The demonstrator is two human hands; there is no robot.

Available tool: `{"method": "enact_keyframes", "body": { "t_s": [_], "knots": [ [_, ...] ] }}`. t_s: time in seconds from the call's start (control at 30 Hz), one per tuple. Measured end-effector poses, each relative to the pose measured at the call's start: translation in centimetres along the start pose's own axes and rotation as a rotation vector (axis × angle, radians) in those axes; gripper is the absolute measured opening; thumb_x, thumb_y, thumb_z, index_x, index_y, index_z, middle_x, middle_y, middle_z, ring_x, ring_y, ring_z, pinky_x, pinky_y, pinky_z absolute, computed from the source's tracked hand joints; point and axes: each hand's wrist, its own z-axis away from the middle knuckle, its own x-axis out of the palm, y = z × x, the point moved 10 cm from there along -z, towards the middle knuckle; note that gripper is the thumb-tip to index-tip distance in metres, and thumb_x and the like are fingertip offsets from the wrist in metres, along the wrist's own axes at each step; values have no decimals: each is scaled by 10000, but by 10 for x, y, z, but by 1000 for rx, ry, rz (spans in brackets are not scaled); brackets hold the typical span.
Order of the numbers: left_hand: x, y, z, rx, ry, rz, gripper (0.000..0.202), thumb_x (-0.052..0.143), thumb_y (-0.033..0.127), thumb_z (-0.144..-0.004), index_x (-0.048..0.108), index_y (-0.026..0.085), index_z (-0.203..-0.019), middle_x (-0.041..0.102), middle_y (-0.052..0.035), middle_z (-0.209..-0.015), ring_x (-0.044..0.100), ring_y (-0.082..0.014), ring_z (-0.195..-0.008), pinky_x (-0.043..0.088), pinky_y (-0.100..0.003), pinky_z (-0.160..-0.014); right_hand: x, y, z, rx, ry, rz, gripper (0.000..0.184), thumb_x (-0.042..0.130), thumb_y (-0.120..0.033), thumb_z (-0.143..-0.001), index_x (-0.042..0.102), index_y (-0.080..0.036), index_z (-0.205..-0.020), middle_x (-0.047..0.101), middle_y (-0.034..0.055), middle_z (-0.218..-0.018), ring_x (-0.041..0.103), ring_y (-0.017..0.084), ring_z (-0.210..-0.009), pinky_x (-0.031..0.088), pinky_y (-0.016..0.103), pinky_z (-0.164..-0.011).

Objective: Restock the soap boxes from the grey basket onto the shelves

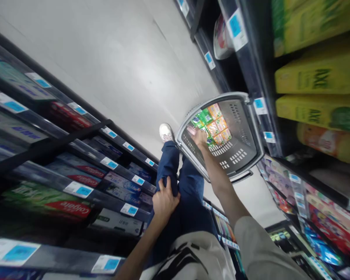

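In the head view, I see a gray shopping basket [241, 128] on the floor [128, 70], just past the person's knees. The right hand [198, 137] reaches down inside it. Its fingers touch a small pale pink thing [191, 130], but it is too blurry for me to tell if they grip it. Just beside that hand, green packs [205, 116] and orange packs [221, 123] lie next to each other in the basket.

I see the left hand [165, 200] open, with its fingers spread out on the left knee of the dark blue pants [192, 194]. One white shoe [165, 133] shows near the basket's rim.

On my left, Colgate toothpaste boxes [68, 208] sit on a shelf with blue and white price tags [78, 189]. On my right, yellow AXE packages [317, 77] lie stacked on another shelf, near the basket.
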Motion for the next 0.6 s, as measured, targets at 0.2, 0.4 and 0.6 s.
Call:
{"method": "enact_keyframes", "body": {
  "t_s": [0.2, 0.4, 0.6],
  "knots": [
    [30, 3, 31, 12, -50, 78, 722, 505, 438, -986, 356, 98, -1605, 429, -318, -1510, 728, -365, -974, 577, -439, -808, -99, 43, 156, 118, 155, -430, 253, 723, -345, -849, 722, -92, -865, 761, 70, -836, 692, 190, -894, 474, 278, -814],
    [4, 13, 102, 77, -169, 579, 553, 492, 269, -967, 506, 72, -1483, 377, -299, -1585, 548, -430, -1349, 408, -549, -1121, -167, 42, 309, 15, 97, -981, 396, 807, -498, -709, 718, -157, -890, 777, 74, -813, 689, 192, -690, 563, 292, -650],
    [-105, 34, 208, 340, -208, 1279, 814, 98, 741, -991, 533, 174, -1381, 698, -149, -1245, 726, -260, -1088, 600, -375, -842, -262, -14, 451, -344, 48, -1250, 462, 881, -558, -584, 758, -232, -888, 799, 65, -940, 755, 274, -840, 631, 415, -770]
  ]
}}
